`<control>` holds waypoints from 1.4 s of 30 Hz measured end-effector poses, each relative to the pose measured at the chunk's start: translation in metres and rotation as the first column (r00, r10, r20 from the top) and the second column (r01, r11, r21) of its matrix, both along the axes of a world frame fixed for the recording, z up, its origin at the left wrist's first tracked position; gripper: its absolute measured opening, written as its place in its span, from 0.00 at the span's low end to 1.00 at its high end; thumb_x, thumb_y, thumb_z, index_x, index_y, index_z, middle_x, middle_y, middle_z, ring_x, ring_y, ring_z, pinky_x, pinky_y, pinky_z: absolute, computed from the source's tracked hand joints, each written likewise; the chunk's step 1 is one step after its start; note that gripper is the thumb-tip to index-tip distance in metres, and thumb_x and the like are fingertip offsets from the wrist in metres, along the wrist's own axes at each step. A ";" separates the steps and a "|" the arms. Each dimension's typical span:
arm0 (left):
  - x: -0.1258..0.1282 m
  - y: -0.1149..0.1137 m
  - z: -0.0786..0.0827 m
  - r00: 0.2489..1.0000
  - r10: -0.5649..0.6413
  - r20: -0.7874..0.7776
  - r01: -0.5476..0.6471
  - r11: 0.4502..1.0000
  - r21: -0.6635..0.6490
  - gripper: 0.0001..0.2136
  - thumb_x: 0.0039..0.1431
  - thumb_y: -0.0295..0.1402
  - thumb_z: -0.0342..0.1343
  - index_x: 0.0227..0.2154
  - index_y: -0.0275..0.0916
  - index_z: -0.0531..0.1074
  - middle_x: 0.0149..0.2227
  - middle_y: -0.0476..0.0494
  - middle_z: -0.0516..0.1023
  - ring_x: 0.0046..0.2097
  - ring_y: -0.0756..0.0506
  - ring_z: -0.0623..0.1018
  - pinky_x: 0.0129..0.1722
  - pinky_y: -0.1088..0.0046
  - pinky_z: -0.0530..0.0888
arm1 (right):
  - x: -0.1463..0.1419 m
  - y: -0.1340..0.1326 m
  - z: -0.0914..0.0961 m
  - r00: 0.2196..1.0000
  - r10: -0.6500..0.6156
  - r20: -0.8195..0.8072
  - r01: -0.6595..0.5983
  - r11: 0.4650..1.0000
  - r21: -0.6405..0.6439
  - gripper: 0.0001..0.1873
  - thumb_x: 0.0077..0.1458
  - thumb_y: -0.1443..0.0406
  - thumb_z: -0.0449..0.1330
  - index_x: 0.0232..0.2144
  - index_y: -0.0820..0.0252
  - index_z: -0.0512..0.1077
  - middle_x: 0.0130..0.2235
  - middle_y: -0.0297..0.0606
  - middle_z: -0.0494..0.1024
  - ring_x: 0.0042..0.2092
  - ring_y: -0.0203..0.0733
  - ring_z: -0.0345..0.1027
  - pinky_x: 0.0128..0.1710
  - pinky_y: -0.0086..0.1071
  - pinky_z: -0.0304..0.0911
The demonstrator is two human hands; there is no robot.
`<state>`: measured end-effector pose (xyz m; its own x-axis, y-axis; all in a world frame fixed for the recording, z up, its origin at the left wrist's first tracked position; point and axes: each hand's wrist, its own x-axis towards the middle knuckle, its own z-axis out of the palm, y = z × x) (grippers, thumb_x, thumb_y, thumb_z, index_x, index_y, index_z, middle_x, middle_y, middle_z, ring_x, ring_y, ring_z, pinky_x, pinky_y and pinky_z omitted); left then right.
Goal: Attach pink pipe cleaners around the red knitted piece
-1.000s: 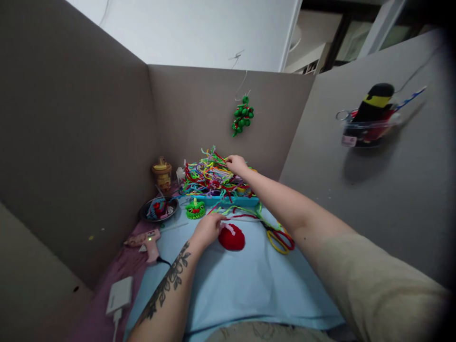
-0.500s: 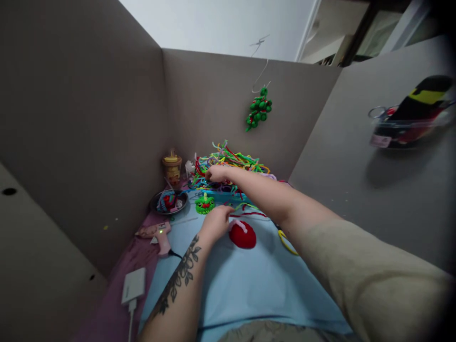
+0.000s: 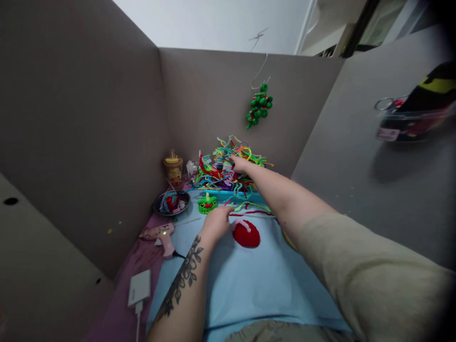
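while my right hand [image 3: 239, 164] is in the heap of fuzzy stems [image 3: 213, 178] at the back, my left hand [image 3: 218, 222] is down just beside the red oval piece [image 3: 247, 236], which lies on the blue mat [image 3: 256, 285] nearer me. right fingers are bent in among the strands; can't tell if they pinch 1. left fingers are curled, tips by the oval's upper-left edge; can't tell if they have the end of the pale pink strip [image 3: 243, 224]. handling guess: the oval looks light, soft, plush, not slippery, should dent before it breaks; best held by opposite edges, clear of the strip. stems look light and bendy, likely to snag on each other, so take 1 near a loose end. orientation: the oval's long axis runs mostly left-right, dropping a bit to the right; the strip crosses its top from upper left, angled roughly the same way. heap has no single direction, ends poke out all ways above the blue tray [image 3: 221, 195]. 1 red stem [image 3: 253, 213] lies nearly left-right just beyond the oval.
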<state>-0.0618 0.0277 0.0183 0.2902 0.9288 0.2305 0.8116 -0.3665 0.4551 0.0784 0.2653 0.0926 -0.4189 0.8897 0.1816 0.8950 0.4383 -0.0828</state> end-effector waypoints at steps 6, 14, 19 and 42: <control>0.003 0.002 -0.005 0.999 -0.030 -0.019 0.030 1.000 0.011 0.18 0.54 0.24 0.47 0.47 0.41 0.71 0.47 0.43 0.75 0.50 0.45 0.72 0.49 0.71 0.67 | 0.036 0.000 -0.017 0.995 0.077 0.070 -0.080 0.996 0.040 0.29 0.41 0.72 0.62 0.49 0.64 0.67 0.51 0.49 0.70 0.52 0.51 0.63 0.52 0.36 0.57; 0.005 0.000 -0.002 0.999 -0.032 -0.035 0.031 0.999 -0.022 0.15 0.56 0.28 0.47 0.45 0.41 0.72 0.46 0.43 0.76 0.49 0.44 0.73 0.47 0.71 0.68 | 0.034 -0.007 -0.008 0.977 0.209 0.047 -0.213 0.972 0.105 0.27 0.42 0.75 0.58 0.48 0.62 0.68 0.53 0.45 0.67 0.54 0.45 0.61 0.53 0.32 0.55; 0.007 -0.002 -0.001 0.999 -0.042 -0.033 0.040 0.998 -0.053 0.15 0.56 0.29 0.47 0.45 0.41 0.72 0.47 0.43 0.76 0.49 0.45 0.73 0.47 0.72 0.68 | 0.025 -0.034 0.004 0.914 0.404 -0.040 -0.391 0.902 0.182 0.18 0.46 0.72 0.55 0.42 0.62 0.71 0.48 0.42 0.71 0.51 0.43 0.62 0.52 0.34 0.56; 0.007 0.002 -0.007 0.997 0.017 -0.079 -0.023 0.997 -0.072 0.16 0.56 0.25 0.45 0.45 0.41 0.72 0.45 0.42 0.77 0.48 0.45 0.74 0.45 0.72 0.68 | 0.011 -0.065 -0.053 0.995 -0.096 0.014 0.094 0.988 0.123 0.23 0.55 0.66 0.53 0.54 0.54 0.59 0.55 0.50 0.61 0.54 0.52 0.59 0.49 0.41 0.58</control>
